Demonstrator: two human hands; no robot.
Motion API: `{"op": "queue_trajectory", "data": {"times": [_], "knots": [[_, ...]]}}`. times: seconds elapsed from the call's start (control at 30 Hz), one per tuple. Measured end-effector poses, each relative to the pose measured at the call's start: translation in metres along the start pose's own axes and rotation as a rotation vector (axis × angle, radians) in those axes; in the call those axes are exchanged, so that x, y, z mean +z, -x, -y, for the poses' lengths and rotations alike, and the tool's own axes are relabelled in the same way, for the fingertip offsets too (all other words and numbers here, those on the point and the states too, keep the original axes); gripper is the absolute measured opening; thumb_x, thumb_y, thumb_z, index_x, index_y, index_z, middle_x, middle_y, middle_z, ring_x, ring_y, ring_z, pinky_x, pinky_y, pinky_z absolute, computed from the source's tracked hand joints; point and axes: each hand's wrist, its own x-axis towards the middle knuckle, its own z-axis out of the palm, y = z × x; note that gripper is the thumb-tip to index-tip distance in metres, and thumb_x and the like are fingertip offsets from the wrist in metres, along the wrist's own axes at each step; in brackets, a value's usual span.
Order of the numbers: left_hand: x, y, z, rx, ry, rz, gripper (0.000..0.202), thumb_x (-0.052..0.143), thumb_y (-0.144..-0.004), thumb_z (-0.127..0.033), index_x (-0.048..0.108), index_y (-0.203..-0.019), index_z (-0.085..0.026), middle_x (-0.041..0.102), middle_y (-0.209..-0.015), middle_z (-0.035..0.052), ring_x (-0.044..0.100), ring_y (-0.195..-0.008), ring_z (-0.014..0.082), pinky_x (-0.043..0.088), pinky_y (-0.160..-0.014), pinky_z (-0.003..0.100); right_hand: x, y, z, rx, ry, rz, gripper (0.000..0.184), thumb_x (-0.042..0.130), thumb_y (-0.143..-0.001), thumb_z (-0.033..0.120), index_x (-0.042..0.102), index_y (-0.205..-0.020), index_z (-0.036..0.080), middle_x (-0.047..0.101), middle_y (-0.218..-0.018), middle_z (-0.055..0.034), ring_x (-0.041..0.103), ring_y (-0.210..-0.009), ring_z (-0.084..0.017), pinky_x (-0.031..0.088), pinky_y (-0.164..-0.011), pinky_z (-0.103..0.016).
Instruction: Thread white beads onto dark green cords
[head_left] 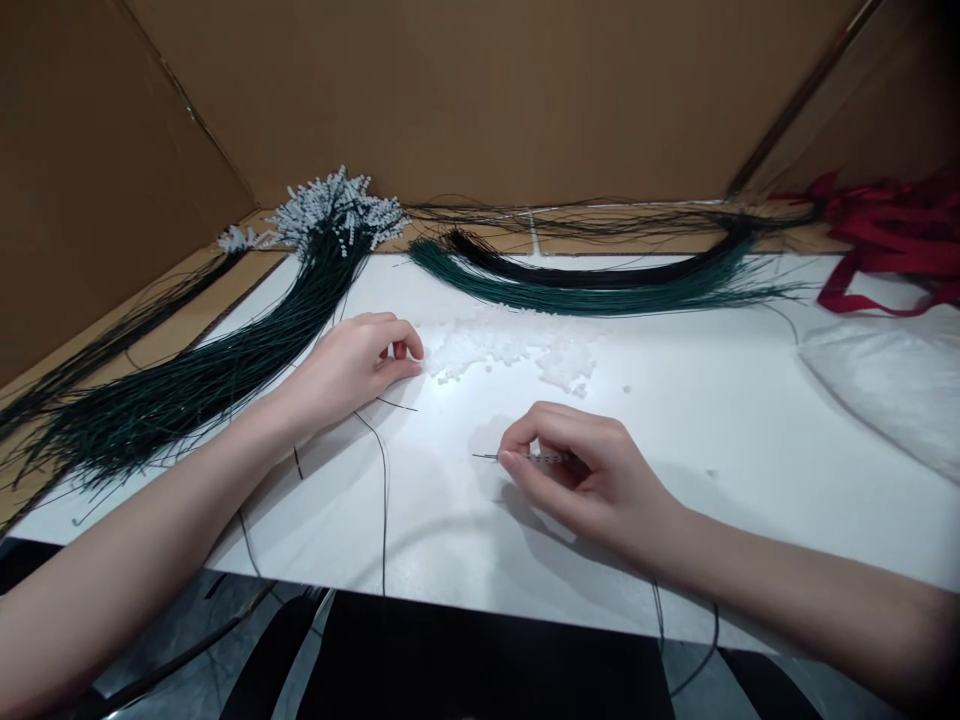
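My right hand (581, 465) pinches a thin dark wire (484, 456) near its end, just above the white board. Small pale beads (551, 458) are strung along that wire inside my curled fingers. At the left edge of a spread of loose white beads (487, 350), my left hand (371, 355) is closed with thumb and fingertips together. A pale speck at those fingertips looks like a bead. Several loose wires (384, 490) lie under and beside my left forearm.
A bundle of green wires (247, 360) with white beaded tips (337, 212) lies at left. Curved black and green wires (592, 292) lie at the back, before a cardboard wall (480, 100). Red ribbon (892, 235) and a clear plastic bag (892, 370) are at right.
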Motion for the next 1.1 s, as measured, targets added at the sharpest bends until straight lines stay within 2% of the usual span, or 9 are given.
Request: {"op": "queue_trajectory", "data": {"times": [0.17,0.27,0.33,0.43,0.5,0.6,0.7,0.83,1.1], "knots": [[0.010,-0.005,0.006,-0.033,0.011,0.014,0.010,0.063,-0.085,-0.028,0.066,-0.083,-0.019,0.065,-0.080,0.0017,0.054,-0.067,0.0146,0.037,-0.064,0.025,0.001,0.000,0.000,-0.001,-0.002,0.000,0.011,0.057,-0.086,0.009,0.063,-0.078,0.014,0.058,-0.073,-0.0011,0.042,-0.054,-0.006,0.031,-0.046,-0.021],[0.008,-0.006,0.007,-0.044,0.018,0.020,0.009,0.063,-0.085,-0.025,0.066,-0.082,-0.018,0.066,-0.081,0.0013,0.054,-0.068,0.0140,0.038,-0.065,0.025,0.001,-0.001,-0.001,-0.002,-0.008,-0.004,0.010,0.057,-0.085,0.009,0.063,-0.078,0.014,0.058,-0.074,-0.0011,0.042,-0.055,-0.006,0.032,-0.046,-0.021],[0.003,-0.005,0.003,-0.060,0.058,-0.022,0.008,0.063,-0.086,-0.024,0.065,-0.083,-0.017,0.067,-0.081,0.0012,0.055,-0.070,0.0135,0.040,-0.066,0.025,0.001,-0.001,-0.002,0.001,-0.009,-0.008,0.010,0.058,-0.086,0.010,0.063,-0.079,0.013,0.059,-0.074,-0.0012,0.042,-0.055,-0.006,0.032,-0.046,-0.021],[-0.003,-0.001,-0.008,-0.037,0.307,-0.130,0.009,0.065,-0.087,-0.024,0.065,-0.086,-0.015,0.067,-0.082,0.0022,0.060,-0.075,0.0134,0.046,-0.070,0.024,0.001,-0.001,-0.002,-0.007,-0.012,-0.017,0.010,0.058,-0.085,0.009,0.063,-0.078,0.013,0.058,-0.073,-0.0006,0.041,-0.054,-0.006,0.032,-0.046,-0.020],[-0.004,0.004,-0.020,0.025,0.522,-0.138,0.009,0.068,-0.085,-0.023,0.066,-0.088,-0.015,0.068,-0.085,0.0035,0.063,-0.079,0.0137,0.050,-0.074,0.024,0.001,0.000,-0.001,-0.009,-0.008,-0.033,0.010,0.058,-0.085,0.009,0.063,-0.078,0.013,0.057,-0.071,0.0001,0.040,-0.053,-0.006,0.031,-0.046,-0.020],[0.002,0.012,-0.036,0.152,0.709,-0.038,0.004,0.072,-0.082,-0.016,0.068,-0.084,-0.015,0.069,-0.086,0.0036,0.065,-0.081,0.0136,0.052,-0.077,0.024,0.001,-0.001,-0.001,-0.008,0.001,-0.066,0.009,0.059,-0.084,0.010,0.063,-0.077,0.013,0.056,-0.069,0.0009,0.039,-0.052,-0.006,0.031,-0.046,-0.021],[0.011,0.017,-0.047,0.193,0.830,0.086,0.008,0.073,-0.081,-0.011,0.068,-0.086,-0.014,0.070,-0.087,0.0030,0.066,-0.083,0.0121,0.054,-0.079,0.022,0.001,-0.002,-0.001,-0.010,-0.013,-0.097,0.009,0.062,-0.084,0.012,0.063,-0.075,0.014,0.055,-0.068,0.0019,0.038,-0.051,-0.005,0.031,-0.045,-0.020],[0.022,0.020,-0.051,0.146,1.020,0.169,0.016,0.075,-0.078,-0.009,0.066,-0.090,-0.014,0.070,-0.085,0.0020,0.066,-0.080,0.0102,0.055,-0.077,0.020,0.000,-0.001,-0.002,0.006,-0.043,-0.105,0.012,0.063,-0.087,0.016,0.062,-0.075,0.014,0.054,-0.065,0.0036,0.036,-0.050,-0.005,0.030,-0.044,-0.020],[0.031,0.019,-0.051,0.058,1.196,0.195,0.022,0.077,-0.074,-0.004,0.065,-0.090,-0.014,0.072,-0.083,0.0022,0.069,-0.077,0.0101,0.057,-0.073,0.018,0.001,0.000,-0.002,-0.011,-0.038,-0.106,0.009,0.062,-0.087,0.014,0.065,-0.079,0.013,0.057,-0.068,0.0021,0.040,-0.052,-0.005,0.031,-0.045,-0.020]]}}
